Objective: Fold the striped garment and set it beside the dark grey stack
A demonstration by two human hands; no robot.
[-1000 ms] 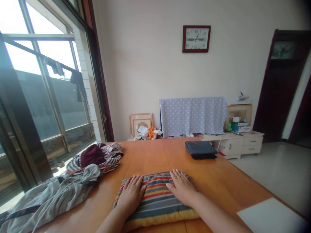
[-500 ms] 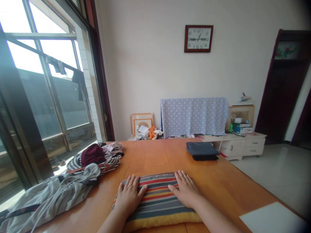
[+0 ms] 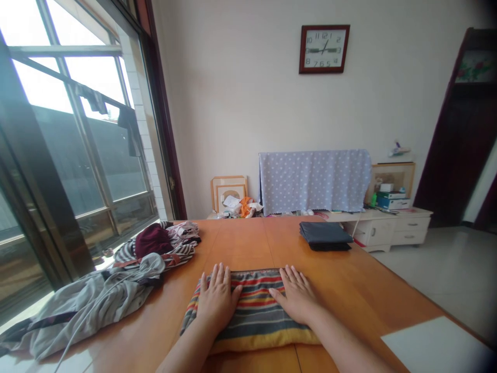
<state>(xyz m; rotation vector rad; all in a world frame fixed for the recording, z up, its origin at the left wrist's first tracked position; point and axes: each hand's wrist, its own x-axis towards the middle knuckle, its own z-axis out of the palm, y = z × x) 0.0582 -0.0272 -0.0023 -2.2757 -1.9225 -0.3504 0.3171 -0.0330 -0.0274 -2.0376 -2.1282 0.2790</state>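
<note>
A folded striped cloth (image 3: 260,316), in grey, red and yellow bands, lies flat on the wooden table in front of me. My left hand (image 3: 218,300) rests palm down on its left part, fingers stretched out and pointing away from me. On the right part lies my right hand (image 3: 298,298), also flat, with the thumb spread toward the middle. Neither hand grasps anything. The cloth beneath both palms is hidden.
Heaped clothes (image 3: 153,241) and a grey garment (image 3: 97,300) lie along the table's left side. A dark folded garment (image 3: 325,234) sits at the far right of the wooden table (image 3: 240,243). A white sheet (image 3: 430,344) lies at the near right edge.
My left hand has shifted slightly to the right on the striped cloth, whose surface looks more wrinkled. The right hand stays nearly in place. The camera view has tilted a little downward.
</note>
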